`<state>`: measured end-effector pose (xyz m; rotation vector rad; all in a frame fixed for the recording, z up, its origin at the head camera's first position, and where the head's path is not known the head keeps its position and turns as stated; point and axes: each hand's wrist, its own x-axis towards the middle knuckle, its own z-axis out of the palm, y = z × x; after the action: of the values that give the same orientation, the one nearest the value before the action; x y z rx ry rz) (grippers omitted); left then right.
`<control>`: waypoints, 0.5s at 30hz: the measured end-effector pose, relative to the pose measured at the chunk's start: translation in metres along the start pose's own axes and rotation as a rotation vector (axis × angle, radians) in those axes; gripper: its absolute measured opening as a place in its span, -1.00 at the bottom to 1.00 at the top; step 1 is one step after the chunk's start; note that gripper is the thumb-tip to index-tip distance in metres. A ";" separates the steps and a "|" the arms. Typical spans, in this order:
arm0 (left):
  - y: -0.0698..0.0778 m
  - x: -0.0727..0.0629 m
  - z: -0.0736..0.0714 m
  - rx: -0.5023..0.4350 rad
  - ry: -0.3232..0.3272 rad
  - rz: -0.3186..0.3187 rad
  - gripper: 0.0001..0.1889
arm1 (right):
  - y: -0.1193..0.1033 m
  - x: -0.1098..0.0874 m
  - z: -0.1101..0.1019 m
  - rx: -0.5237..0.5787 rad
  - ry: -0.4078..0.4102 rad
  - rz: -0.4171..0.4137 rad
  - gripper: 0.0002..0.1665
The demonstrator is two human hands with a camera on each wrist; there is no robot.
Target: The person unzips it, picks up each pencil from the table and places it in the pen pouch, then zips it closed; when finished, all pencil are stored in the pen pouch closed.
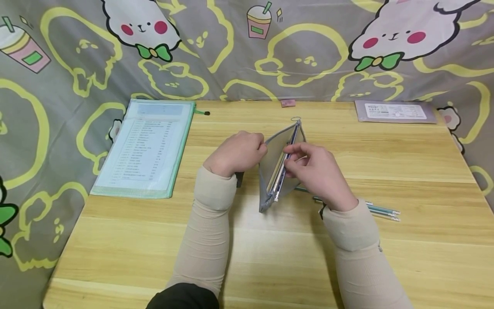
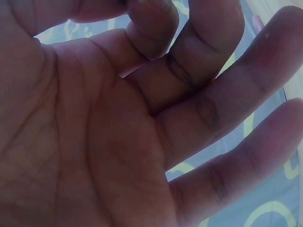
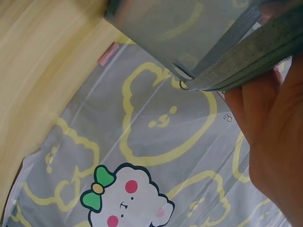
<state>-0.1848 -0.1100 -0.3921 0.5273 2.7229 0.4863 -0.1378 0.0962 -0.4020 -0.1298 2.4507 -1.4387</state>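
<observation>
A grey zip pouch (image 1: pixel 275 148) stands open over the table with several pencils (image 1: pixel 278 176) lying lengthwise inside it. My left hand (image 1: pixel 240 150) pinches the pouch's left edge between thumb and index finger; in the left wrist view its other fingers (image 2: pixel 222 113) spread loosely. My right hand (image 1: pixel 314 169) reaches over the right edge, thumb and index finger pinching at a pencil in the opening. The right wrist view shows the pouch's zip edge (image 3: pixel 255 52) in front of these fingers, so their tips are hidden there.
More pencils (image 1: pixel 384 211) lie on the table beside my right wrist. A green-edged document bag (image 1: pixel 144 150) lies to the left. At the back are a pink eraser (image 1: pixel 287 103) and a flat purple-grey packet (image 1: pixel 395 112). Printed cloth (image 1: pixel 231 47) hangs behind the table.
</observation>
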 end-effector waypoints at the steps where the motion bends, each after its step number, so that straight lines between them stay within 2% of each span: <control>1: 0.000 0.000 0.000 0.000 -0.001 -0.001 -0.66 | 0.000 0.000 0.000 -0.005 0.002 0.002 -0.61; 15: -0.001 0.000 0.001 0.002 0.012 0.002 -0.66 | 0.000 0.003 0.001 -0.126 0.039 -0.015 -0.61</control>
<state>-0.1849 -0.1101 -0.3934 0.5290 2.7344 0.4890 -0.1399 0.0948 -0.4033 -0.1493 2.5772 -1.3037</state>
